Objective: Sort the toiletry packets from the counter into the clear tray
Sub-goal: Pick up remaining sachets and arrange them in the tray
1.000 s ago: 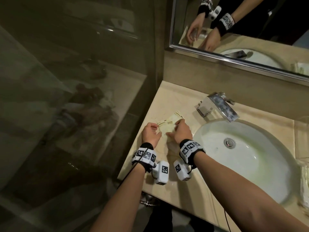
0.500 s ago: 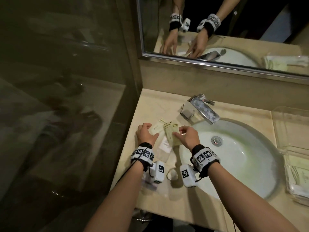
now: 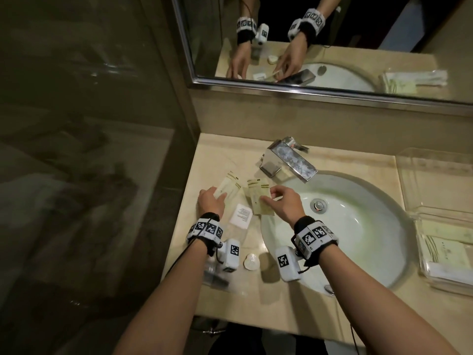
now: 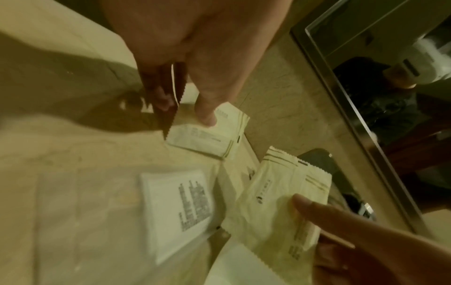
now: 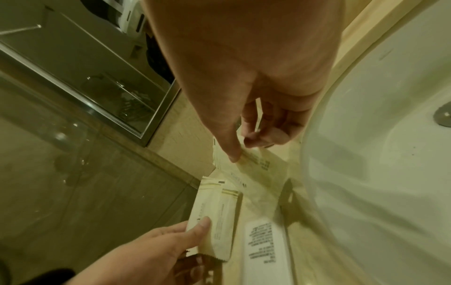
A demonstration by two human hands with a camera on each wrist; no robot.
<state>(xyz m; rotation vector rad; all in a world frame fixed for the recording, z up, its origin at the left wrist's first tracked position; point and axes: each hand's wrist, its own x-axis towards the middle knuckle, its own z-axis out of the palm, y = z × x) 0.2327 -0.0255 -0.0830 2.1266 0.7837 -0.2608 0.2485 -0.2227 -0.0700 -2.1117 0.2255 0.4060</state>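
Several cream toiletry packets lie fanned on the beige counter [image 3: 230,155] left of the sink. My left hand [image 3: 219,197] pinches two overlapping cream packets [image 3: 228,186] by their near end; the thumb lies on top [image 4: 206,113]. My right hand [image 3: 266,196] pinches another pair of cream packets [image 3: 258,201], thumb on top [image 5: 231,152], raised slightly by the basin rim. A white printed sachet [image 3: 240,216] lies flat between the hands. The clear tray [image 3: 435,172] stands at the far right and holds some packets [image 3: 445,249].
A chrome faucet [image 3: 289,160] stands just behind the packets, the white sink basin [image 3: 358,226] to the right. A round wrapped soap [image 3: 251,262] and clear plastic wrapping [image 3: 217,275] lie near my left wrist. A glass wall bounds the counter's left side; a mirror [image 3: 332,47] hangs behind.
My right hand has drawn two packets out of the pile and moved them right toward the basin. The left hand keeps hold of the others. The tray has come into view.
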